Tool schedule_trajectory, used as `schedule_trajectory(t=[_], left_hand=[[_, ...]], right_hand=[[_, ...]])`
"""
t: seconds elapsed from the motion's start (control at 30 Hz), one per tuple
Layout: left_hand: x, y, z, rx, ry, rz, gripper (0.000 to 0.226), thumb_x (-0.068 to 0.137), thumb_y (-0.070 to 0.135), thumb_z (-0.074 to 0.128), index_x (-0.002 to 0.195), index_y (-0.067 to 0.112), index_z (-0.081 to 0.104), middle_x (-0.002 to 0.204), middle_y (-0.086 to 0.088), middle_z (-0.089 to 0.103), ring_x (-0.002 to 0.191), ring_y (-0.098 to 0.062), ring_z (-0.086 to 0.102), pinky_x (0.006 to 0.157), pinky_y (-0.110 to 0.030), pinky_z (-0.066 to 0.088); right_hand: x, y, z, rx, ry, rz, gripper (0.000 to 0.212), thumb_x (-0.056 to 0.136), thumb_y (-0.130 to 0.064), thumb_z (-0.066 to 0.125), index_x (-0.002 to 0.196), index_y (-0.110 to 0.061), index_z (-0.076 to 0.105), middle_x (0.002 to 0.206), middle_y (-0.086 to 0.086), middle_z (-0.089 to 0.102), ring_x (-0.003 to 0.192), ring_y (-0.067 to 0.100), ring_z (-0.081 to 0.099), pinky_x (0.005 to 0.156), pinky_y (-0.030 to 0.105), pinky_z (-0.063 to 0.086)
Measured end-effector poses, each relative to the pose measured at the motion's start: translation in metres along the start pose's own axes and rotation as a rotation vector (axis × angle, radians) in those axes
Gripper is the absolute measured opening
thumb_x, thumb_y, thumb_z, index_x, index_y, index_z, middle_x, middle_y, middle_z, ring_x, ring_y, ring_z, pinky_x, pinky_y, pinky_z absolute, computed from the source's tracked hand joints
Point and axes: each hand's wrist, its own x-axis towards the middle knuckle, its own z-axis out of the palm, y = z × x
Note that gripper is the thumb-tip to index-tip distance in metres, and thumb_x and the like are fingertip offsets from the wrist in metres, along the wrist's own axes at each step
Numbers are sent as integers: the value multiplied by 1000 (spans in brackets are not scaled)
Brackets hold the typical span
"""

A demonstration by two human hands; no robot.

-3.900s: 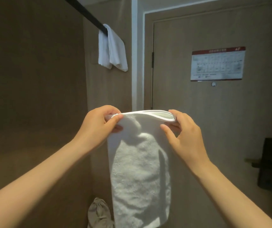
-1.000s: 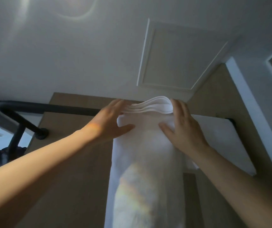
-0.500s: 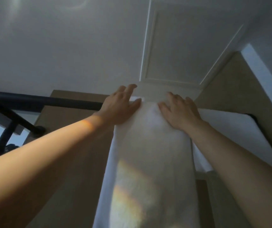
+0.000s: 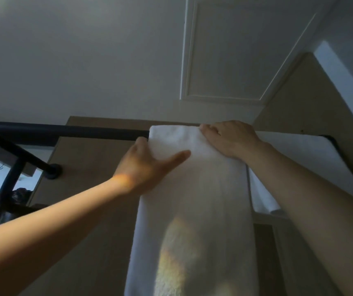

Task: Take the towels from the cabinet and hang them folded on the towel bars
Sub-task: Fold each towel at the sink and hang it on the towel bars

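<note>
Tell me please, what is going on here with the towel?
A person is hanging a folded white towel over a black towel bar. The left hand pinches the towel's left edge just below the bar, and the right hand holds its top fold at the bar with curled fingers. The towel drapes over the bar. A second towel hangs on the same bar to the right.

Soft terry-cloth towel (image 4: 192, 189); matt black bar (image 4: 86, 133), probably metal

txt: none legible | labels/nos/signs: none in view
</note>
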Motion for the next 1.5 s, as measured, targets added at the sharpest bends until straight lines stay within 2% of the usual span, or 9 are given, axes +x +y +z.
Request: schedule_trajectory(t=[0.13,0.33,0.53,0.8,0.9,1.0,1.13,1.3,1.5], left_hand=[[7,12,14,-243,-10,-164,54,66,63,76,93,19,60,83,4,63,72,-8,59,52,-20,41],[9,5,13,-447,54,-154,42,71,49,81,93,17,67,86,0,70,79,-17,67,63,-29,54],[7,4,11,-376,76,-136,32,79,49,74,86,21,60,80,4,65,71,-10,61,53,-21,40],[2,6,7,-377,83,-130,35,86,46,68,96,13,63,88,-4,67,78,-17,62,59,-27,46],[2,8,7,-384,69,-161,32,89,44,64,95,12,62,90,-5,66,78,-17,61,60,-27,46],[2,9,6,-436,81,-162,32,88,41,66,96,10,65,90,-5,68,80,-19,64,65,-30,53],[0,6,8,-454,86,-161,21,88,37,67,84,17,66,79,1,68,68,-10,63,49,-18,45],[-1,6,9,-479,101,-175,23,87,37,69,86,14,67,76,2,67,65,-9,61,39,-10,41],[-1,10,7,-496,85,-188,31,88,37,68,99,8,69,91,-6,71,80,-20,66,71,-31,55]], right_hand=[[7,1,-7,-24,-111,-15,75,96,-64,13,107,-16,70,118,9,67,110,29,58,85,35,39],[9,9,-12,-1,-218,95,89,87,-79,7,110,-17,67,125,9,63,116,28,55,86,37,39],[7,10,-13,-27,-215,250,104,79,-88,9,138,-15,54,142,14,51,128,32,49,91,40,36],[6,13,-13,18,-238,218,97,77,-90,9,102,-18,69,126,14,62,114,31,57,77,34,32],[3,11,-15,60,-266,221,97,82,-85,11,114,-14,67,125,13,61,109,30,56,82,37,37],[-15,7,-21,46,-36,156,67,97,-62,29,122,-8,59,125,18,56,116,33,51,97,41,39],[-81,5,-22,170,415,23,30,98,-31,48,114,-8,60,111,10,58,99,26,54,74,30,39],[-124,6,-10,435,215,230,30,99,-36,51,114,-14,63,106,-1,64,90,14,61,69,22,41],[-99,6,-17,949,-159,518,44,98,-44,51,97,-3,68,90,14,71,81,24,67,67,29,50]])
